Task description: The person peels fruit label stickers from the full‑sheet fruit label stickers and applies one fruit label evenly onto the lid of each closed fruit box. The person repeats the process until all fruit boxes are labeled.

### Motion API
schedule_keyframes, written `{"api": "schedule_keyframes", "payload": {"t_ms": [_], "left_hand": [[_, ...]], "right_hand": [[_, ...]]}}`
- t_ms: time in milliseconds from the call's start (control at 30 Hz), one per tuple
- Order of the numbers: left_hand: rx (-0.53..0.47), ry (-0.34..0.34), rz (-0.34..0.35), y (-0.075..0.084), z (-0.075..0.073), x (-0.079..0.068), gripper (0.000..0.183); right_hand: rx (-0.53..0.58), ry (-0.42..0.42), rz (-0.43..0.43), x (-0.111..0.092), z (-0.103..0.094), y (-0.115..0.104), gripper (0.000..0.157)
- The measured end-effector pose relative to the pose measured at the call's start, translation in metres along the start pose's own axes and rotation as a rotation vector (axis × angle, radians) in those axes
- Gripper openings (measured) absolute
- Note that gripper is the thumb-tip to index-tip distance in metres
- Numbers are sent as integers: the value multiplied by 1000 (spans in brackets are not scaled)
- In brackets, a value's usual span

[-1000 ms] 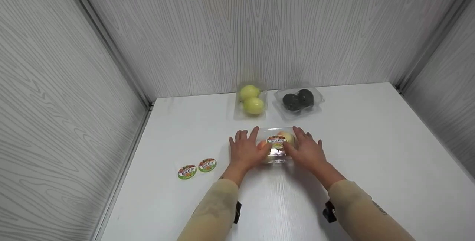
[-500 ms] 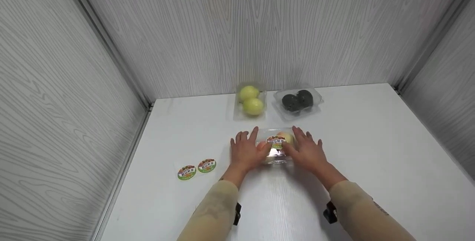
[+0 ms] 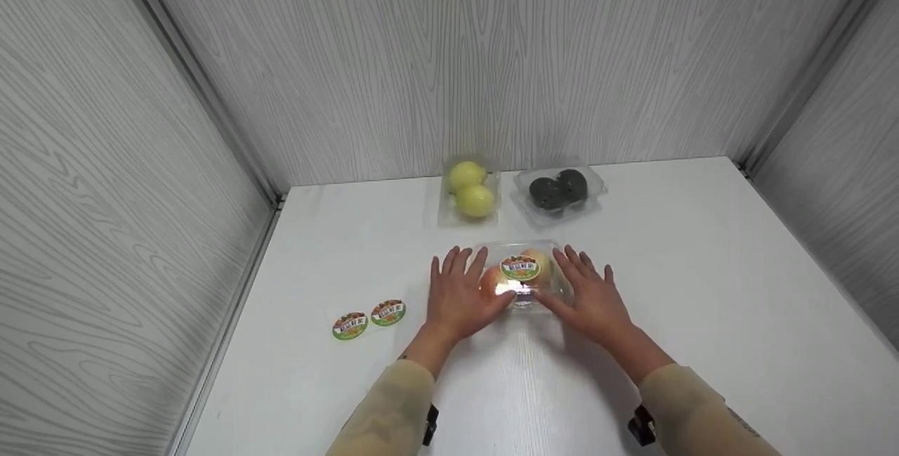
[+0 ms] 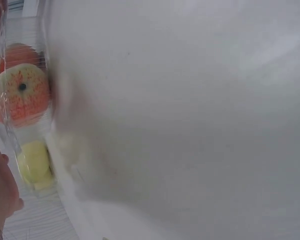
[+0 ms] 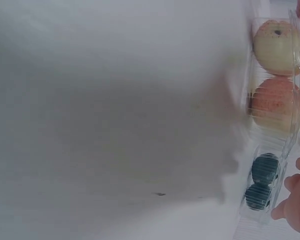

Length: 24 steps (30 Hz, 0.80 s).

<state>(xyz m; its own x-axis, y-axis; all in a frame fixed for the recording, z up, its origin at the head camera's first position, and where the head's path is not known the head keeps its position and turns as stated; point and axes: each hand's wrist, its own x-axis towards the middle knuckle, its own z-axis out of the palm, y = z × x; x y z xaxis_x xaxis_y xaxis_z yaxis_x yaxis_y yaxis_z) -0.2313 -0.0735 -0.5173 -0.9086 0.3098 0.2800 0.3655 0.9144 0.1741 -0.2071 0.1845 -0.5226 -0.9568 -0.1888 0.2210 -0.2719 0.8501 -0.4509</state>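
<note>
A clear plastic clamshell box (image 3: pixel 528 249) lies on the table with two round red-and-yellow fruits inside, one nearer the left (image 3: pixel 494 282) and one nearer the right (image 3: pixel 536 268). An oval sticker with a fruit print (image 3: pixel 520 268) is on its lid. My left hand (image 3: pixel 460 301) is at the box's left side, fingers extended. On the right side is my right hand (image 3: pixel 593 305), its fingers likewise straight and spread. Both thumbs reach the front of the box; whether they touch it I cannot tell. The wrist views show the fruits through the ribbed wall.
Behind the box stand a clear container of two yellow-green fruits (image 3: pixel 475 201) and a clear container of two dark fruits (image 3: pixel 572 186). Two more oval stickers (image 3: pixel 350 326) lie at the left on the white table (image 3: pixel 702 287). Grey wood-grain panels (image 3: pixel 435 55) enclose the back and sides.
Both hands have drawn back slightly and parted. Their thumbs have left the sticker on the lid and slid to the front of the box, which shows more fully.
</note>
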Motion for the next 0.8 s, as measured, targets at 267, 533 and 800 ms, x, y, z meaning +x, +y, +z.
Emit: {"api": "schedule_keyframes", "payload": {"t_ms": [267, 533, 800], "left_hand": [[76, 16, 61, -1, 0, -15, 85], [86, -41, 59, 0, 8, -22, 81], [36, 16, 53, 1, 17, -24, 76]], "right_hand": [[-60, 17, -31, -12, 6, 1, 82], [-102, -20, -16, -17, 14, 2, 76], [-69, 9, -14, -19, 21, 3, 74]]}}
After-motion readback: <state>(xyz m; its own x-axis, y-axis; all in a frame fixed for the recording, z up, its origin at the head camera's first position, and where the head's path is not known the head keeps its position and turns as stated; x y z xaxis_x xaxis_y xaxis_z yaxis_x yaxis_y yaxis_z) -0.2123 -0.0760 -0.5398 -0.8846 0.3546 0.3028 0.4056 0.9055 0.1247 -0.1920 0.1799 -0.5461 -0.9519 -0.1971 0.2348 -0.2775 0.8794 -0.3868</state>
